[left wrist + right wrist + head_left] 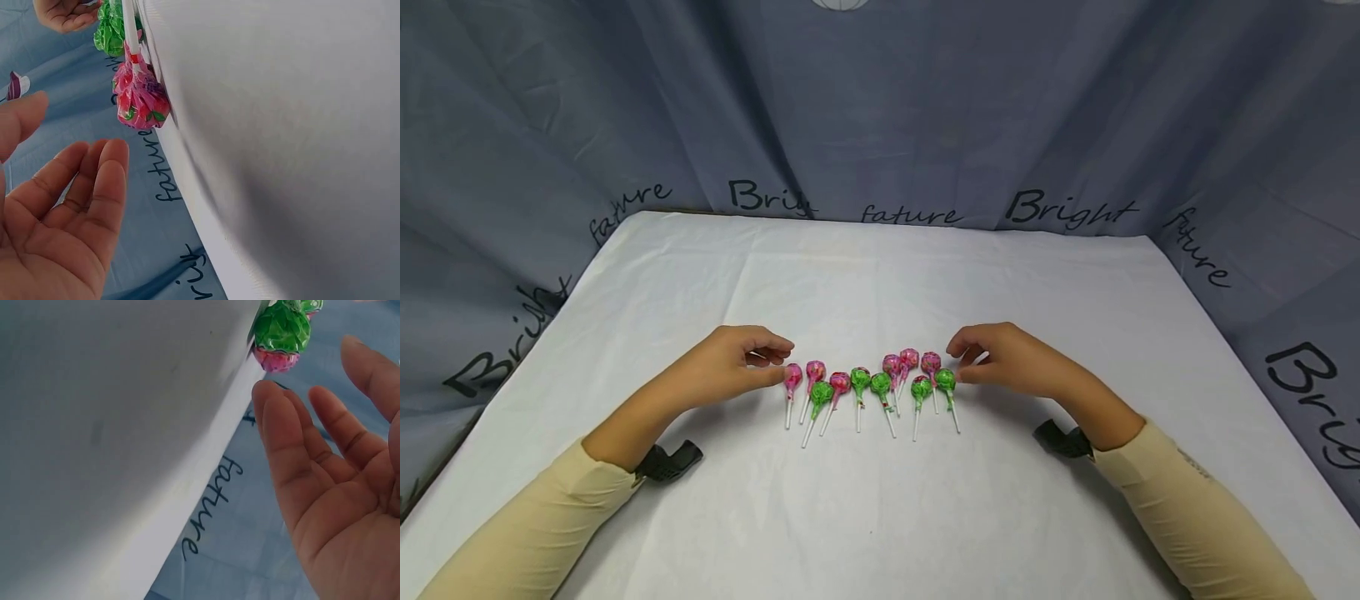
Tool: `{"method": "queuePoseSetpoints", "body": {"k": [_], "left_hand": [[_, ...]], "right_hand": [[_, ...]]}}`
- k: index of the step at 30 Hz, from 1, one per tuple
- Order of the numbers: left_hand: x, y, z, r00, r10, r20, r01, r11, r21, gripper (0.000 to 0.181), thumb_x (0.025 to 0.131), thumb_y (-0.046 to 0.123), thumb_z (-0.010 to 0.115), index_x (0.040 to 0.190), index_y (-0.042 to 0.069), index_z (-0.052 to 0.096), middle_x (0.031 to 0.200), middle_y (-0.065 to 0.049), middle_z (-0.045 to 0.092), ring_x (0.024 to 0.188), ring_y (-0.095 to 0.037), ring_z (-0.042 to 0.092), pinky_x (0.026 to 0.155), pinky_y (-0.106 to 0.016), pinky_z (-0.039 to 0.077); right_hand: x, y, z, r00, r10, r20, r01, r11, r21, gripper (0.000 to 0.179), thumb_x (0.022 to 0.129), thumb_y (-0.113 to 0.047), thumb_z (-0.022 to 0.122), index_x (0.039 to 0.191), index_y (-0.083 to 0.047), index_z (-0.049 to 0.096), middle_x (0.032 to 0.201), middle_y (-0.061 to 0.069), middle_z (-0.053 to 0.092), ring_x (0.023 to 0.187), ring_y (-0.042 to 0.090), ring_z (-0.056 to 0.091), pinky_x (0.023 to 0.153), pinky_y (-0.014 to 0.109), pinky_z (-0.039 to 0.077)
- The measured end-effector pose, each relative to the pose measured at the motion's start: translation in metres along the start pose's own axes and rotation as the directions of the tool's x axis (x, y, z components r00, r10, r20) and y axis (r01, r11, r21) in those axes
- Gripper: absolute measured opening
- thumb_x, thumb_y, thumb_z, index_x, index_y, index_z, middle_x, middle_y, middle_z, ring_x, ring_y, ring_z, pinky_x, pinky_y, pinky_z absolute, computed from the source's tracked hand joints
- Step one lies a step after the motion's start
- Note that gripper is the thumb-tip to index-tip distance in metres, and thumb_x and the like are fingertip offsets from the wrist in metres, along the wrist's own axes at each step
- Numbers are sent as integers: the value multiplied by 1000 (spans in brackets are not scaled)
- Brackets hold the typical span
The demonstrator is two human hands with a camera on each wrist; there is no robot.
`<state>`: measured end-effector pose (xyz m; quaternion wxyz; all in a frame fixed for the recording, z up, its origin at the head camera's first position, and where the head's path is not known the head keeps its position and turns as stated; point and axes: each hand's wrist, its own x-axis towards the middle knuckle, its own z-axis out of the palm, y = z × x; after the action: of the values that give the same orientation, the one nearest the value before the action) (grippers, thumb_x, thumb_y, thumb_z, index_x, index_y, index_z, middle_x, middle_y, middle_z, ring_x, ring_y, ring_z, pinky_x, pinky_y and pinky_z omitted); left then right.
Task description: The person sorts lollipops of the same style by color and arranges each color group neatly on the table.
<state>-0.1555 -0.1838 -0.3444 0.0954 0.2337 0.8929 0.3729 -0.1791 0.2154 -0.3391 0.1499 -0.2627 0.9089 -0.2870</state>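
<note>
Eleven wrapped lollipops (861, 379) lie in a loose, uneven row across the centre of the head view, a little below mid-frame, six with pink or red wrappers and five with green ones, their white sticks pointing toward the lower edge. The left hand (726, 367) is at the row's left end, with its thumb just beside the outermost pink lollipop (793, 376); whether they touch, I cannot tell. In the left wrist view its fingers (109, 187) are lightly bent and close to one another, the thumb well apart from them, and a pink wrapper shows above the fingertips. The right hand (1011, 358) is at the row's right end, beside the last green lollipop (945, 381) and the pink one (930, 362) to its upper left. In the right wrist view its fingers (284, 425) curve loosely, the thumb spread away from them, while a green wrapper and a pink one overlap near the top of the frame. Both palms face inward over the white-covered tabletop (880, 517). The beige left sleeve (535, 525) enters from the lower left and the matching right sleeve (1202, 508) from the lower right, with a black piece (670, 461) under the left wrist and another (1063, 439) under the right. A grey-blue curtain (880, 108) fills the upper frame, printed with "Bright" and "fature" along its lower part.
</note>
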Motion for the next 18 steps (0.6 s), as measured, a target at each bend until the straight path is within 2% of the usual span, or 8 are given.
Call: {"method": "queuePoseSetpoints", "body": {"k": [8,18], "left_hand": [[6,-1,3,1000,-25,15,24,997,69,28,88,15,75,112,1,72,95,1,69,87,-14,63,80,-35,52],[10,2,3,998,-35,50,29,992,121,23,87,17,76,104,3,72,87,3,67,81,-13,60,77,-34,50]], "right_hand": [[4,-4,5,1000,9,18,-9,1000,5,17,88,-10,75,104,-9,69,95,-2,66,89,16,61,80,36,51],[8,-5,9,1000,-6,25,7,999,-36,12,87,-10,76,97,-12,69,87,-4,65,81,15,59,74,34,51]]}}
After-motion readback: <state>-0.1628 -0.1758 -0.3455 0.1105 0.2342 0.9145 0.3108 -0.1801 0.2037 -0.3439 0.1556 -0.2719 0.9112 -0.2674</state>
